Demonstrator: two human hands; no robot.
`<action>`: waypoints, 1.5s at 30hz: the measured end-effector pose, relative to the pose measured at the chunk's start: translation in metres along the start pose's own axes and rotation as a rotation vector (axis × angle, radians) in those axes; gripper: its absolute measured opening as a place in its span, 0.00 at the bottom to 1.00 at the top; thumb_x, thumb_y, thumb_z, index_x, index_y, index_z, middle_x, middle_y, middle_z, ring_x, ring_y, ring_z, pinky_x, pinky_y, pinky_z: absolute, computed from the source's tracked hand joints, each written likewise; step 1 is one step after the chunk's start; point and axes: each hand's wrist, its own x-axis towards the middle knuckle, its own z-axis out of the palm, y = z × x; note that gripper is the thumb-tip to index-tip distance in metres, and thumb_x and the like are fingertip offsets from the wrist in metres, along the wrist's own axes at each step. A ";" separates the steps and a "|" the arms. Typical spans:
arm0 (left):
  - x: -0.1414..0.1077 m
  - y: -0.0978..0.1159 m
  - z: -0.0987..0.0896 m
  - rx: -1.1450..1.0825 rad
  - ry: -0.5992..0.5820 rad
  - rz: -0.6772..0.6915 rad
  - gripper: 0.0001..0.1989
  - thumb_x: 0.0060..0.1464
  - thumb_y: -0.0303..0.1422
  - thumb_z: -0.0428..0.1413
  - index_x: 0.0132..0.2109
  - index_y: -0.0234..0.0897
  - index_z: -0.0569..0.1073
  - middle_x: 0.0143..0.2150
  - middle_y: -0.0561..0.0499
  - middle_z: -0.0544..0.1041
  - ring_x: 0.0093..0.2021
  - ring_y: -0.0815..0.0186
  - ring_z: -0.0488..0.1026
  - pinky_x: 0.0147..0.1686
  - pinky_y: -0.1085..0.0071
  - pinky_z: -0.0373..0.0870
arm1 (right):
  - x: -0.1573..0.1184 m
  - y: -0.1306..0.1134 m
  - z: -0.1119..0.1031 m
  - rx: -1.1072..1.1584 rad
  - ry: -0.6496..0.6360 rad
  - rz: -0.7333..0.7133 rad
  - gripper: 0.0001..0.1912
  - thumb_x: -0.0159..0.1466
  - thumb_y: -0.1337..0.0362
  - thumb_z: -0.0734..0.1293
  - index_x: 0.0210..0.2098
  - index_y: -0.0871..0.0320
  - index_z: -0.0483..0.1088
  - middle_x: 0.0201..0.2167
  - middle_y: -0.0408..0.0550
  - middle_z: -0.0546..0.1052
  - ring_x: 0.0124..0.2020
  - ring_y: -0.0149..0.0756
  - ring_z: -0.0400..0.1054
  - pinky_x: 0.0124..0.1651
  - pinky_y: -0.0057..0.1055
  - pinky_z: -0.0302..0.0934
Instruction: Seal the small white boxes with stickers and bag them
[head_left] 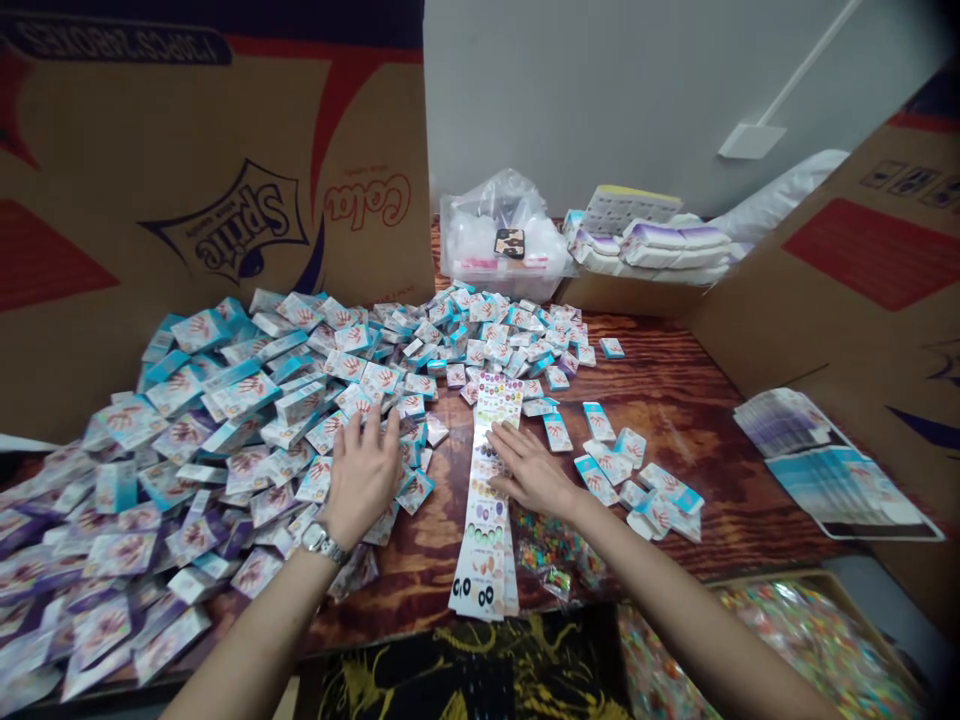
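Observation:
My left hand (365, 468), with a watch (324, 542) on its wrist, reaches over the right side of a big heap of small printed boxes (247, 395). Its fingers are spread, and nothing shows in them. Across the upper middle of a stack of long printed strips (489, 540) lies my right hand (529, 465), flat with fingers stretched out. The strips carry rows of small coloured pictures and fan slightly at the near end. Small bags of colourful pieces (555, 555) sit beneath my right wrist, partly hidden by the arm.
Large cartons stand at the left (225, 180) and right (847, 330). Behind the heap are a plastic tub (502, 250) and a box of flat cartons (652, 290). Loose boxes (660, 500) and fanned cards (840, 480) lie rightward. A carton of colourful packets (795, 640) stands below the table edge.

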 end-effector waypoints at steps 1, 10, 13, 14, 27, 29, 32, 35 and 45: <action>-0.001 0.000 0.000 -0.017 0.028 0.005 0.23 0.57 0.29 0.49 0.58 0.26 0.62 0.60 0.29 0.60 0.59 0.38 0.56 0.52 0.41 0.58 | 0.001 0.002 0.004 -0.034 -0.034 -0.005 0.32 0.63 0.57 0.63 0.63 0.62 0.52 0.63 0.59 0.57 0.64 0.51 0.47 0.61 0.52 0.50; -0.027 0.070 0.032 -0.665 -0.104 0.064 0.19 0.57 0.28 0.49 0.56 0.36 0.64 0.49 0.42 0.74 0.49 0.56 0.70 0.49 0.57 0.68 | -0.007 -0.003 0.020 -0.103 0.024 0.018 0.25 0.64 0.57 0.64 0.58 0.58 0.61 0.59 0.54 0.64 0.61 0.48 0.55 0.60 0.54 0.50; -0.021 0.080 0.043 -0.753 -0.139 -0.009 0.18 0.57 0.29 0.49 0.55 0.35 0.66 0.48 0.42 0.75 0.47 0.56 0.72 0.47 0.58 0.69 | -0.009 -0.006 0.023 -0.085 0.071 0.029 0.22 0.64 0.59 0.64 0.56 0.57 0.64 0.57 0.52 0.68 0.60 0.48 0.58 0.59 0.54 0.51; -0.018 0.082 0.045 -0.769 -0.150 -0.027 0.18 0.57 0.29 0.49 0.54 0.34 0.66 0.47 0.41 0.75 0.47 0.56 0.72 0.46 0.58 0.70 | -0.010 -0.007 0.024 -0.075 0.089 0.034 0.20 0.64 0.60 0.64 0.55 0.56 0.65 0.56 0.52 0.69 0.59 0.47 0.59 0.59 0.54 0.51; -0.014 0.087 0.053 -0.872 -0.100 -0.128 0.21 0.52 0.26 0.51 0.54 0.34 0.66 0.48 0.42 0.74 0.49 0.56 0.70 0.50 0.55 0.66 | -0.010 -0.018 0.023 0.247 0.287 0.162 0.08 0.60 0.63 0.68 0.40 0.56 0.69 0.44 0.49 0.74 0.48 0.43 0.64 0.50 0.40 0.59; -0.011 0.089 0.052 -0.875 -0.089 -0.143 0.20 0.52 0.26 0.51 0.54 0.34 0.67 0.45 0.43 0.75 0.47 0.57 0.70 0.49 0.56 0.66 | -0.009 -0.020 0.021 0.272 0.295 0.187 0.04 0.61 0.65 0.67 0.35 0.56 0.68 0.39 0.48 0.75 0.45 0.42 0.65 0.47 0.39 0.60; -0.011 0.091 0.040 -0.918 -0.056 -0.179 0.19 0.53 0.28 0.52 0.53 0.34 0.67 0.46 0.43 0.73 0.49 0.57 0.69 0.49 0.57 0.65 | -0.010 -0.024 0.007 0.288 0.312 0.178 0.03 0.62 0.67 0.65 0.32 0.56 0.66 0.36 0.47 0.75 0.43 0.41 0.66 0.46 0.38 0.60; -0.015 0.090 0.017 -1.102 -0.100 -0.262 0.13 0.57 0.35 0.51 0.48 0.36 0.69 0.45 0.44 0.73 0.45 0.60 0.70 0.42 0.65 0.68 | -0.017 -0.030 -0.022 0.324 0.360 0.176 0.02 0.64 0.67 0.62 0.34 0.56 0.65 0.37 0.48 0.75 0.42 0.39 0.68 0.45 0.36 0.61; -0.027 0.094 0.006 -1.623 -0.459 -0.573 0.19 0.57 0.47 0.49 0.34 0.34 0.68 0.27 0.53 0.69 0.25 0.70 0.66 0.24 0.76 0.61 | -0.035 -0.042 -0.064 0.229 0.496 0.010 0.13 0.66 0.68 0.59 0.49 0.56 0.67 0.41 0.50 0.77 0.41 0.37 0.72 0.44 0.34 0.67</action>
